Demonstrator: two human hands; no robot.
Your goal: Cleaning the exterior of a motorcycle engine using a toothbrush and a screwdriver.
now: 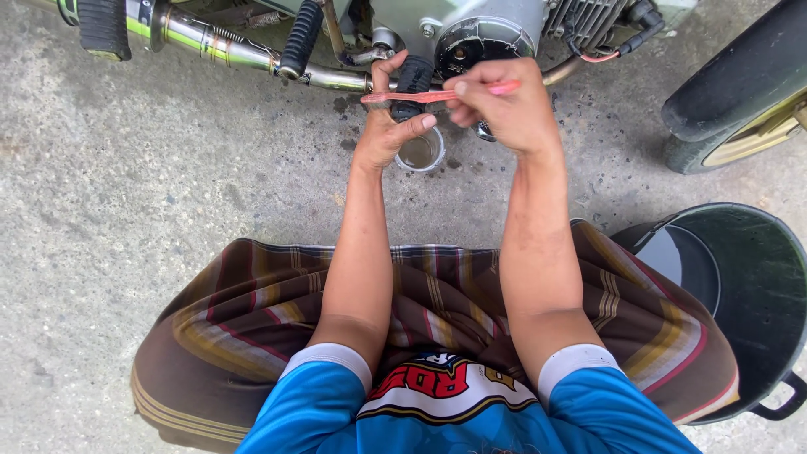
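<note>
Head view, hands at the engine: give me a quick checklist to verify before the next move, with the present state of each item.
1. Right hand grips the pink toothbrush: ok, fingers closed around its handle end.
2. Left hand steadies the work: ok, it wraps the black rubber peg and touches the brush's head end.
3. Small clear cup upright on the concrete floor: ok, directly beneath the hands.
4. Liquid level in the cup: cannot tell.
5. Black bucket out of the way: ok, it stands to the right, apart from both arms.
6. Bristle condition: cannot tell, hidden by the left hand.
</note>
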